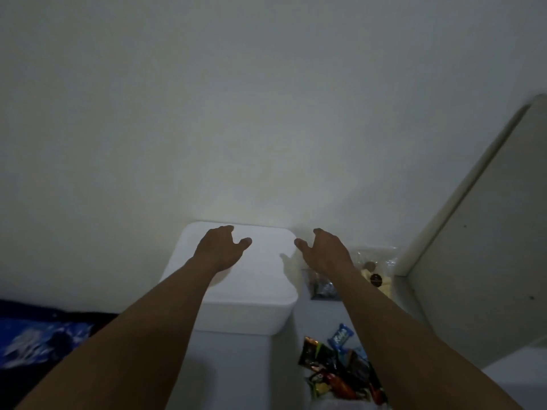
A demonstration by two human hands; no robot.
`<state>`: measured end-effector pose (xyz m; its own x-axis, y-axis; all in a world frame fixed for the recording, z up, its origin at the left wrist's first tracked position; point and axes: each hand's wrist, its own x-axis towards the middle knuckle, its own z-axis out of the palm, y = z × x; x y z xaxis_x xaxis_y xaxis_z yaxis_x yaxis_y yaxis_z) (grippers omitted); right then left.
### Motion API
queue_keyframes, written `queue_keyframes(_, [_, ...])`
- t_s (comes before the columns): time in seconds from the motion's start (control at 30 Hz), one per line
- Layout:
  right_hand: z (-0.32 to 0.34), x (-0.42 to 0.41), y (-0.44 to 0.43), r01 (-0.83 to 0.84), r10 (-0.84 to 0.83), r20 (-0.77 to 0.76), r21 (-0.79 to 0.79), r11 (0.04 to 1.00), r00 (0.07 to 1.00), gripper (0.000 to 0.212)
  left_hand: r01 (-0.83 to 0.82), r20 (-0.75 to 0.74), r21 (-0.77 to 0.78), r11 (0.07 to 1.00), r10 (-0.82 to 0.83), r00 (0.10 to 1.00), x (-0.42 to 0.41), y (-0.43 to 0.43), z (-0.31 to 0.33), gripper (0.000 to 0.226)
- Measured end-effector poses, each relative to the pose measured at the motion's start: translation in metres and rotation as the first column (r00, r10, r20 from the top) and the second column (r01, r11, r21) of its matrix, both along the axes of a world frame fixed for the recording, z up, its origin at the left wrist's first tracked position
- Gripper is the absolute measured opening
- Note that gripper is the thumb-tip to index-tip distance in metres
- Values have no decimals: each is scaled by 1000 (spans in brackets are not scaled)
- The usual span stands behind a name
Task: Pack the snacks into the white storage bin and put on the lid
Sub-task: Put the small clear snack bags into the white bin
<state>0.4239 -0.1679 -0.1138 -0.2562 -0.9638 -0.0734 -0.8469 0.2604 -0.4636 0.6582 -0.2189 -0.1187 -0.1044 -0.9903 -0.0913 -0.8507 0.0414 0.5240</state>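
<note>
I see loosely curled fingers (227, 229) holding nothing on my left hand (220, 248), over the lid (266, 264) closing the white storage bin (251, 316), and my right hand (324, 251) likewise at its 3 o'clock edge, snacks (340, 368) at 5 o'clock.

White storage bin (242, 316) with rounded corners against the wall, lid (263, 270) resting on it, wrapped snacks (340, 368) heaped just right of it

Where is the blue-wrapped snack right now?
Head view, lower right: the blue-wrapped snack lies at the far end of the snack pile, just right of the near corner of the white storage bin.
</note>
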Motion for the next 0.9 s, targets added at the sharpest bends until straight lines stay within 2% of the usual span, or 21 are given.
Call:
queue_keyframes(0.17, [-26,48,-11,31,-32,17,42,999,999,71,-4,118,21,1000,1,993,63,-15,-27,81])
queue_keyframes(0.3, [-51,62,-16,93,-96,26,104,990,995,76,-28,167,78,997,15,986,93,-23,-53,99])
queue_keyframes(0.37, [-63,66,-18,127,-134,53,110,986,990,79,-57,111,98,994,46,993,99,-26,-65,113])
queue_keyframes(0.43, [-71,71,-19,195,-208,115,112,974,971,91,-115,-14,146,983,118,993,104,-30,-73,126])
queue_keyframes(0.5, [-76,73,-21,288,-304,209,103,952,929,96,-153,-126,189,970,178,976,108,-32,-78,128])
queue_keyframes(0.6, [-79,72,-24,371,-376,340,83,925,862,85,-221,-282,173,960,263,923,112,-31,-87,112])
queue_keyframes(0.67, [-79,70,-26,393,-393,383,81,916,836,80,-246,-342,167,955,290,894,112,-29,-89,110])
queue_keyframes(0.83, [-75,66,-26,431,-410,444,59,901,797,47,-261,-381,119,958,287,879,107,-23,-90,102])
queue_keyframes(0.9, [-75,65,-23,441,-417,475,66,895,775,40,-263,-389,114,958,287,876,108,-22,-90,100])
